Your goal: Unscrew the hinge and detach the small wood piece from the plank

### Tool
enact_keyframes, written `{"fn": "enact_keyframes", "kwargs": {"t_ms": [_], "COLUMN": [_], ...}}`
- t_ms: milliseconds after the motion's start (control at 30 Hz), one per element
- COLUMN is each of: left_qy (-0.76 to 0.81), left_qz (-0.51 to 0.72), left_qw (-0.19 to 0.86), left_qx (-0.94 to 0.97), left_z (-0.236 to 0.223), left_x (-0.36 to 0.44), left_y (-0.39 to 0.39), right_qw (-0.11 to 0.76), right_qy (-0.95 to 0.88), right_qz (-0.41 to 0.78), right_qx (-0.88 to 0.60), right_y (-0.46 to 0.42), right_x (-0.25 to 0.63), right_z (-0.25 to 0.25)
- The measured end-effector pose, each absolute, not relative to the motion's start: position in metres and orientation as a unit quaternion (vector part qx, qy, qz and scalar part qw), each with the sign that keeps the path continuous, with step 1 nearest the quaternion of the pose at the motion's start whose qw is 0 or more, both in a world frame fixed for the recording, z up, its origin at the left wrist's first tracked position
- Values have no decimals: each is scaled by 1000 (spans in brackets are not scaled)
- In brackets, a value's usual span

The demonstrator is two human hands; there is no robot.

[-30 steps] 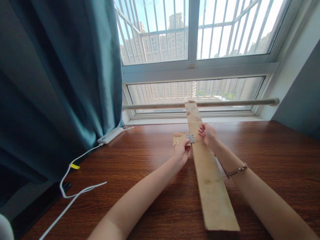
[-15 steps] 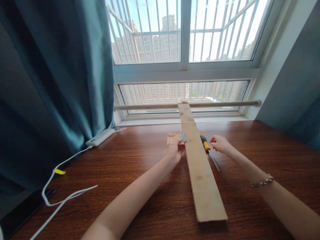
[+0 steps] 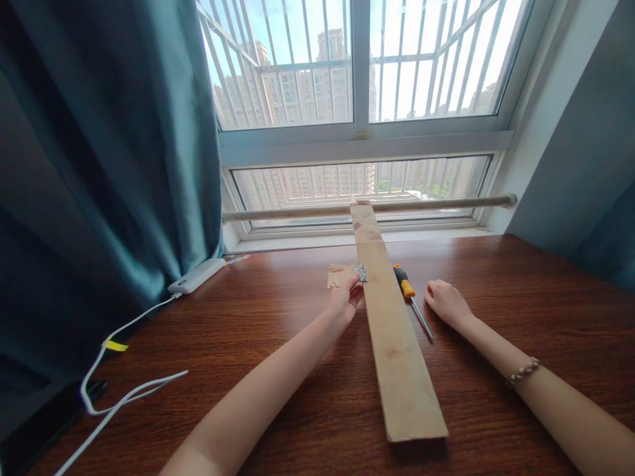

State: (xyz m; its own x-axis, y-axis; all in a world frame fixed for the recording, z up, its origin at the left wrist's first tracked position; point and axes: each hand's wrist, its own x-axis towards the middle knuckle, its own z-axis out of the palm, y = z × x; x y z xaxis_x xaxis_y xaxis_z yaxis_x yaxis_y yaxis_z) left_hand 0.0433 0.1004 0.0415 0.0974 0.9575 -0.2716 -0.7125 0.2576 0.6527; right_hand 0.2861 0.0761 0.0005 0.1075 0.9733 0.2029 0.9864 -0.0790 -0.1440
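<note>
Board lengthwise on bench, hinge at left edge; small wood piece — pinched by fingers of left hand; screwdriver between board and right hand — fingers curled closed, contents hidden.

Pale, matt wood is seen in the long board, scuffed towards its far end, and a rougher surface in the small block. Metal is shown by the hinge and the shaft of the plastic-handled screwdriver. The table is finished in glossy, grained wood; the curtain is made of sheeny cloth.
</note>
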Motion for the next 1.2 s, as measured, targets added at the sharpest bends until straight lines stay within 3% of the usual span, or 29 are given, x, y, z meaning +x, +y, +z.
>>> {"fn": "enact_keyframes", "kwargs": {"t_ms": [400, 800, 1200], "left_qy": [333, 327, 321], "left_qz": [592, 577, 574], "left_qw": [711, 724, 723], "left_qx": [181, 188, 209], "left_z": [39, 39, 33], "left_x": [43, 43, 41], "left_y": [102, 103, 107], "right_qw": [123, 135, 214], "right_qy": [-658, -647, -588], "right_qz": [-89, -77, 53], "right_qx": [-738, -746, -778], "right_y": [76, 77, 93], "right_x": [292, 294, 322], "right_z": [-6, -9, -2]}}
